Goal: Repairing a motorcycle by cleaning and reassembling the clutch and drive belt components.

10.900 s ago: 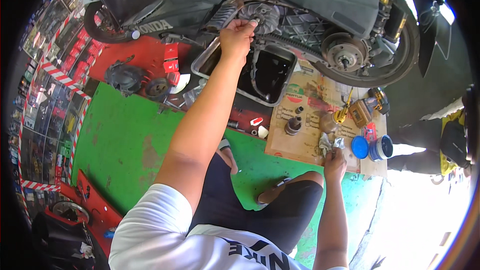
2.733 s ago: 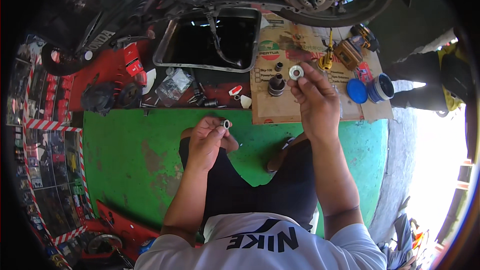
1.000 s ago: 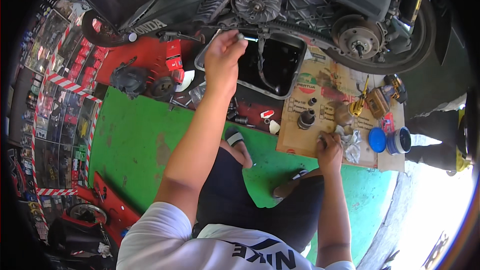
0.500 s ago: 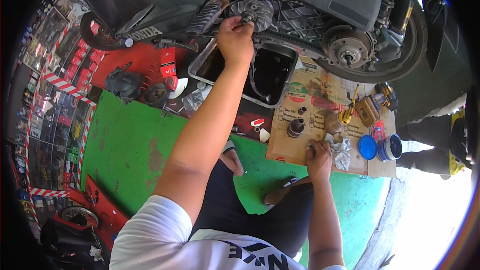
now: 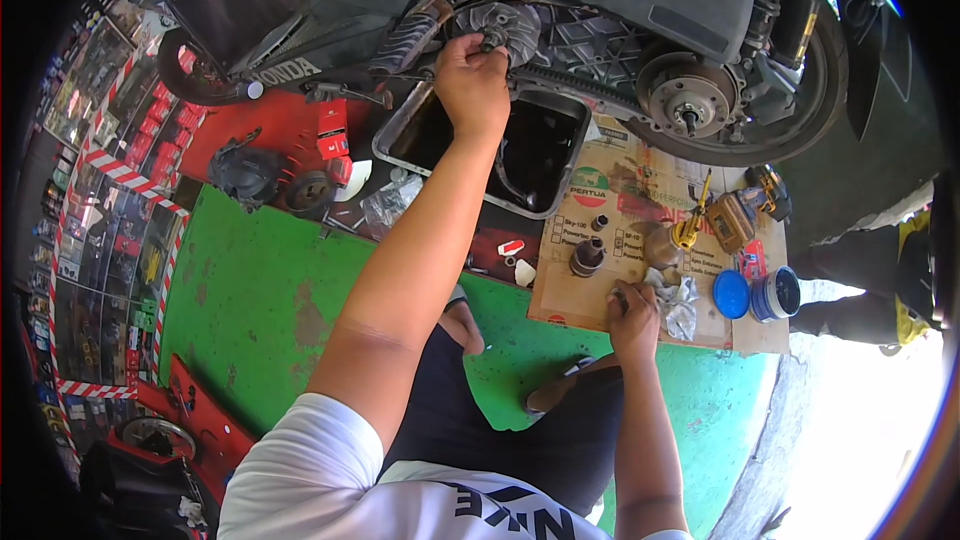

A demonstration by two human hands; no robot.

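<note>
My left hand [image 5: 472,80] reaches up to the hub of the finned metal fan [image 5: 518,28] on the scooter, fingers pinched round a small metal fitting [image 5: 494,46] there. Below it, a steel drain pan [image 5: 545,204] holds dark liquid. My right hand [image 5: 634,325] rests at the front of the cardboard [image 5: 560,295], closed on a small dark piece [image 5: 619,300] that I cannot make out. Beside it lie a crumpled white cloth [image 5: 678,305], a large socket [image 5: 587,258] and a smaller socket [image 5: 600,223].
The scooter's wheel hub [image 5: 688,92] is at upper right. A power drill [image 5: 740,215], blue lid [image 5: 730,293] and blue tub [image 5: 773,295] sit on the cardboard. A black cover [image 5: 245,170] and red boxes [image 5: 330,128] lie left. A person's legs [image 5: 840,315] stand at right.
Earlier both hands held ring-shaped parts low before me. Since then my left hand has risen to the fan hub, and my right hand has lowered to the cardboard beside the cloth.
</note>
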